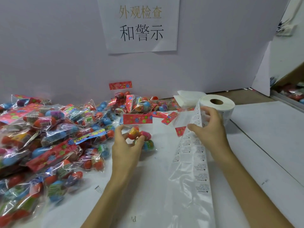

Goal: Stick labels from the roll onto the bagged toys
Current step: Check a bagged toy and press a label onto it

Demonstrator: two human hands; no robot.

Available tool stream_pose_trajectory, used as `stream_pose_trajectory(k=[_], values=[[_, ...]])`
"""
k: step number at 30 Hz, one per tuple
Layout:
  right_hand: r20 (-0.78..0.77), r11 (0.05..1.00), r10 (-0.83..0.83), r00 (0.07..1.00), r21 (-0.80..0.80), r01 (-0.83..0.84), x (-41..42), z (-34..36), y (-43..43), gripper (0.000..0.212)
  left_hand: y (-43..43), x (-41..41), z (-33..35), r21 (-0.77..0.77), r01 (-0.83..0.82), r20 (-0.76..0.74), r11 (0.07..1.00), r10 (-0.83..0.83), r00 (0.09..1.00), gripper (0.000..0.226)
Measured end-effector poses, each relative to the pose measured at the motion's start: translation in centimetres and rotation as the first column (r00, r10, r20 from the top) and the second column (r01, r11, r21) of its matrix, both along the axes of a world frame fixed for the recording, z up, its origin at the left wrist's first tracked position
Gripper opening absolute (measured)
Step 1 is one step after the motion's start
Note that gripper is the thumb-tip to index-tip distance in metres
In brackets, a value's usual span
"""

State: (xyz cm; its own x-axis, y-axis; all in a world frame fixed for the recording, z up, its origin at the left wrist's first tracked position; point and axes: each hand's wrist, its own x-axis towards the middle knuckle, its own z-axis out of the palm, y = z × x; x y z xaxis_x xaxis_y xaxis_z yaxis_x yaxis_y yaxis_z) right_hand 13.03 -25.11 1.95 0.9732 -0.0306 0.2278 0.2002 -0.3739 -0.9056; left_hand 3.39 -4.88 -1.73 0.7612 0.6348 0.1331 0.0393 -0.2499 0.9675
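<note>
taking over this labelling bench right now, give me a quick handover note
Left hand: grips one bagged toy low over the table, just right of the pile.
Right hand: pinches the label strip just below the label roll; the strip trails toward the near table edge.
Pile of bagged toys: left side of the table.
Done: cannot tell which bags already carry a label.
Left: peel a label, stick it on the held bag, then work through the pile.
</note>
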Motion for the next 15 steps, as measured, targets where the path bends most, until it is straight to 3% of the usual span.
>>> stream_pose_trajectory(k=[2, 4, 8, 11, 13, 15], values=[[-0.128, 0.993, 0.05, 0.99, 0.116, -0.035, 0.1, 0.0, -0.1, 0.077, -0.2, -0.1, -0.1, 0.099, -0.019, -0.017, 0.995, 0.021, 1.0, 0.082], [-0.226, 0.966, 0.127, 0.966, 0.247, -0.069, 0.0, 0.0, 0.3, 0.076, -0.4, -0.2, 0.1, 0.174, -0.034, 0.003, 0.984, 0.034, 0.999, 0.096], [-0.361, 0.959, 0.247, 0.899, 0.222, -0.175, -0.1, -0.3, 1.1, 0.033, -0.1, -0.3, 0.3, 0.347, -0.145, 0.095, 0.927, 0.12, 0.988, 0.089], [-0.442, 0.89, 0.456, 0.772, 0.243, -0.387, -0.8, -0.3, 1.4, 0.017, -0.2, -0.4, 0.6, 0.199, -0.052, 0.204, 0.979, 0.01, 0.979, 0.058], [-0.41, 0.836, 0.545, 0.731, 0.332, -0.437, -1.1, -0.2, 1.4, 0.016, -0.4, -0.4, 0.6, 0.058, 0.047, 0.219, 0.997, -0.058, 0.974, 0.04], [-0.332, 0.77, 0.616, 0.714, 0.446, -0.457, -1.2, 0.1, 1.3, 0.016, -0.7, -0.4, 0.7, 0.004, 0.074, 0.17, 0.997, -0.074, 0.983, 0.038]])
